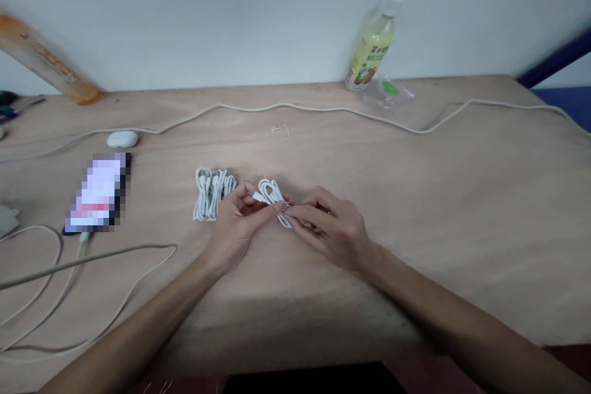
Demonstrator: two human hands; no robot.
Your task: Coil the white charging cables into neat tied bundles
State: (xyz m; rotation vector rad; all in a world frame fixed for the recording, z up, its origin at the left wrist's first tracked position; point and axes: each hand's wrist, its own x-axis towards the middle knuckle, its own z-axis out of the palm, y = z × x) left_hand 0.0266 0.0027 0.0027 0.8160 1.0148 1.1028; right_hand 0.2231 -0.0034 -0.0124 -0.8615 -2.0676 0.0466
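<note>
Plain pale wall [277,12] behind, no windows in view. Light-wood table [438,197] fills most of the view, surface bare grain, soft even light, faint shadow along the near edge. Dark blue frame [554,61] runs diagonally at the far right corner, blue surface under it. A bottle [372,43] stands at the wall and a long white cord [323,109] trails across the back of the table. Dark strip below the front edge.

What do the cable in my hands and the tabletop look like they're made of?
Coiled cable, held by both the left hand and right hand: probably white plastic-sheathed, smooth and bending softly. Tabletop: looks like pale unfinished plywood, matte with faint grain.
</note>
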